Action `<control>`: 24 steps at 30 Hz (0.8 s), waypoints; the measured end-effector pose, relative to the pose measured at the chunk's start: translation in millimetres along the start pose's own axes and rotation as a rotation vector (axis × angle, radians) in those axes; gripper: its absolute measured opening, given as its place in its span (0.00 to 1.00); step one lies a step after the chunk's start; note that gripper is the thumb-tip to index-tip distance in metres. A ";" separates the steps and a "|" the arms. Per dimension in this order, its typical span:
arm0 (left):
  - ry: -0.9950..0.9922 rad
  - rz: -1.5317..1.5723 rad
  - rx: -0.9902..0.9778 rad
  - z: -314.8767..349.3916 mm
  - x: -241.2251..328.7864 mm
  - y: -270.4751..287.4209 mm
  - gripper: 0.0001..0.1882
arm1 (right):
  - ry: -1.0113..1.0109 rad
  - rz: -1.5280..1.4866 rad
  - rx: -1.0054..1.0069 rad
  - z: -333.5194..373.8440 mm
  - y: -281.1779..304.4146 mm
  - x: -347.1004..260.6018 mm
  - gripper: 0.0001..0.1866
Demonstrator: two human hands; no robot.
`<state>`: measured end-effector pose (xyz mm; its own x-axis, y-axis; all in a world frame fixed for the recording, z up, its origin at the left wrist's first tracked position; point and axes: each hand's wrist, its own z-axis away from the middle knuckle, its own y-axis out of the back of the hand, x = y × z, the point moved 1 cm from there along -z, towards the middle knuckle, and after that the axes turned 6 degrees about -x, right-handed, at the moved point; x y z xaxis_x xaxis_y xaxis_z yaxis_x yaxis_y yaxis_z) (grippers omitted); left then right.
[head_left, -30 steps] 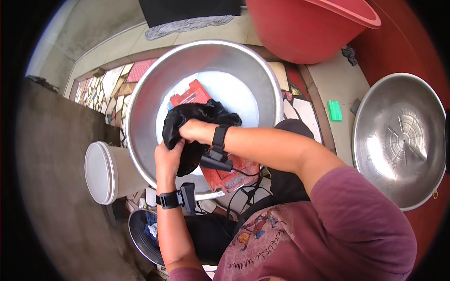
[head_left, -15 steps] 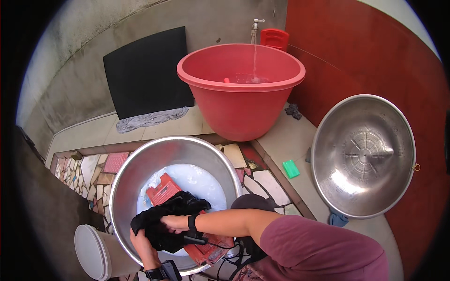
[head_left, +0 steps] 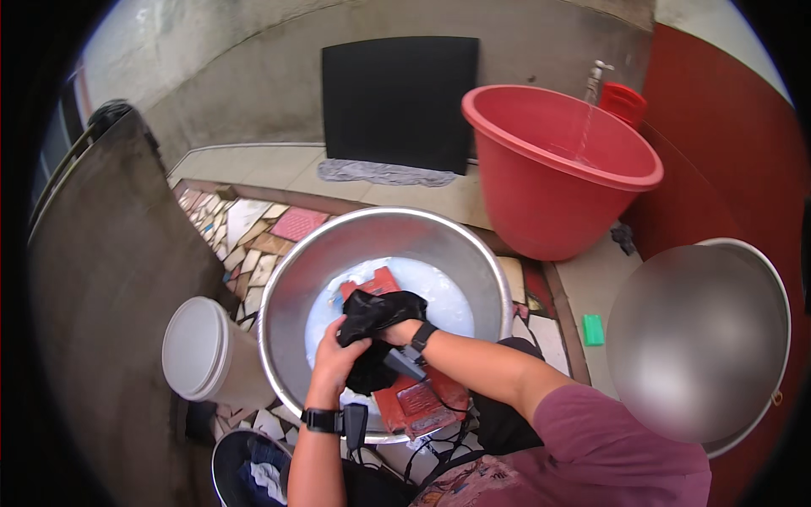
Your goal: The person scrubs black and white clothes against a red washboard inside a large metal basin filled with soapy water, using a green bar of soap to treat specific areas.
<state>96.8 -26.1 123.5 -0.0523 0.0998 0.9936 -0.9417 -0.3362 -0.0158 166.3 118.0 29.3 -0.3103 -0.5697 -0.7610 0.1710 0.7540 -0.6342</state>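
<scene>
A wet black cloth (head_left: 376, 314) is bunched between my hands over the wide metal basin (head_left: 283, 334). My left hand (head_left: 335, 353) is closed on its left edge, thumb toward the middle. My right hand (head_left: 400, 332) grips the cloth from the right, its fingers partly hidden in the folds. Beneath the cloth a red washboard (head_left: 422, 404) slants across the basin, its far end in whitish soapy water (head_left: 448, 304) and its near end at the rim close to me. Each wrist wears a black strap with a small dark device.
A large red tub (head_left: 541, 203) stands at the far right under a running tap (head_left: 596, 74). Right of me are a green soap bar (head_left: 593, 330) and a tilted metal basin (head_left: 701, 338). A lidded white bucket (head_left: 198, 351) and a container of clothes (head_left: 253, 469) stand left.
My view has swung left, so the scene sits further right. The black cloth is lifted and gathered more tightly, with my left hand now higher on it.
</scene>
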 end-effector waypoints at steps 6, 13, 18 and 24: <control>-0.041 -0.540 0.029 -15.6 -27.3 -2.6 0.28 | 0.142 -0.058 -0.058 10.9 -4.2 13.8 0.20; -0.270 -0.400 0.302 -14.4 -15.7 -10.0 0.10 | 0.271 0.508 0.081 34.3 -35.7 -11.2 0.12; -0.198 -0.025 0.221 -5.7 -13.8 -18.4 0.11 | -0.094 1.349 0.251 26.5 -22.9 9.1 0.17; -0.197 -0.227 0.032 -15.8 -5.7 -38.5 0.14 | 0.213 1.117 -0.015 11.3 136.6 41.0 0.11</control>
<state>128.0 1.1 116.6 0.2264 -0.0071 0.9740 -0.9109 -0.3557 0.2092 187.5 194.0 -90.0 -0.1439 0.4897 -0.8599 0.4406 0.8098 0.3874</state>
